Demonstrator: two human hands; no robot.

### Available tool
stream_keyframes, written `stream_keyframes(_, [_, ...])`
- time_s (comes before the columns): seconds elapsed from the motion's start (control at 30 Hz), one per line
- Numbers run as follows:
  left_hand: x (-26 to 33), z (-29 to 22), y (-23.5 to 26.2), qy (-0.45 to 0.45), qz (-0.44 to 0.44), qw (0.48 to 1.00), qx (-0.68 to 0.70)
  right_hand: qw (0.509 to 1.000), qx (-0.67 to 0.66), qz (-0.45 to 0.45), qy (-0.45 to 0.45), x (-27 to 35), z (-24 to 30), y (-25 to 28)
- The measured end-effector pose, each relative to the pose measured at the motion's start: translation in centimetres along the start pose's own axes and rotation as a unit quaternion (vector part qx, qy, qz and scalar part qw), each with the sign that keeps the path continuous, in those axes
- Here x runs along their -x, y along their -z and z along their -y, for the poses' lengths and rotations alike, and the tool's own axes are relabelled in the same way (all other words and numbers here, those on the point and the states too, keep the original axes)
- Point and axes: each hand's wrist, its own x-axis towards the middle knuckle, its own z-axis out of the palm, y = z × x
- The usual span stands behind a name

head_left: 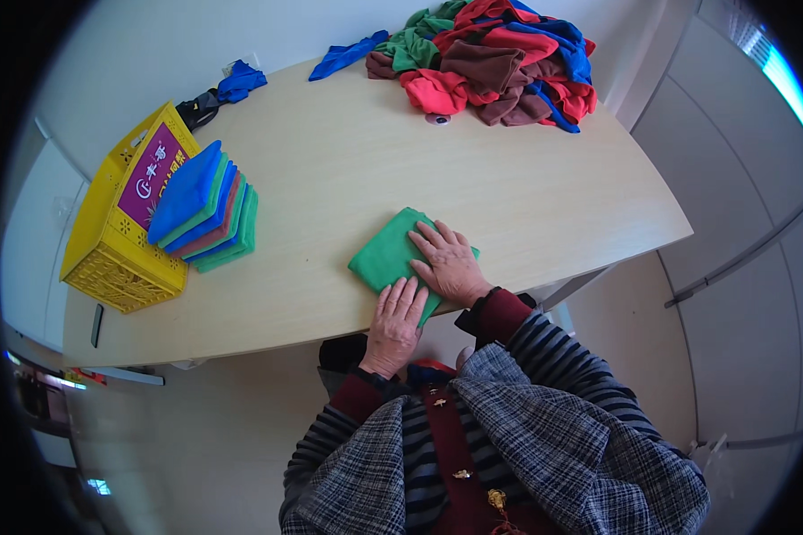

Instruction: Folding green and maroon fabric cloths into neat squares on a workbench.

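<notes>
A folded green cloth (386,251) lies flat near the front edge of the table. My left hand (394,326) rests on its near corner, fingers stretched out. On the cloth's right side my right hand (451,264) presses down, its fingers spread and flat. Neither hand grips the cloth. To the left stands a stack of folded cloths (207,207) in blue, green and brownish red, leaning towards a yellow crate. At the far right of the table is a loose heap of crumpled cloths (500,62) in red, green, blue and maroon.
A yellow crate (125,259) with a purple panel sits at the table's left. Behind it lie a dark item (198,110) and a blue cloth (241,81). Another blue cloth (348,56) is left of the heap. A dark flat object (96,326) lies near the left edge.
</notes>
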Motion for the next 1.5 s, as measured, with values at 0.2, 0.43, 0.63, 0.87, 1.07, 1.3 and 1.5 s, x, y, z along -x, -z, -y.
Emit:
stream_keyframes(0.2, [-0.6, 0.2, 0.0, -0.006, 0.008, 1.000, -0.015, 1.000, -0.004, -0.007, -0.003, -0.5, -0.5, -0.1])
stream_keyframes(0.43, [-0.8, 0.4, -0.2, -0.008, -0.001, 1.000, -0.021, 1.000, -0.004, 0.009, -0.001, -0.7, -0.5, 0.1])
stream_keyframes(0.63, [-1.2, 0.1, -0.2, -0.002, -0.007, 1.000, 0.000, 1.000, 0.003, 0.010, -0.004, -0.9, -0.9, -0.1])
stream_keyframes(0.87, [-1.5, -0.2, -0.6, -0.003, 0.007, 1.000, -0.012, 1.000, 0.008, 0.012, -0.002, -0.8, -1.3, 0.0])
stream_keyframes(1.07, [-2.1, -0.3, -0.1, -0.008, 0.003, 1.000, -0.019, 1.000, -0.002, 0.026, -0.001, -1.3, -1.5, 0.8])
stream_keyframes(1.3, [-2.2, -0.7, 0.3, 0.000, -0.008, 1.000, 0.006, 1.000, 0.005, -0.016, 0.014, -1.2, -1.7, 0.7])
stream_keyframes(1.5, [-2.5, -0.7, 0.3, 0.001, -0.006, 1.000, 0.004, 1.000, -0.002, -0.022, 0.015, -1.4, -2.0, 0.8])
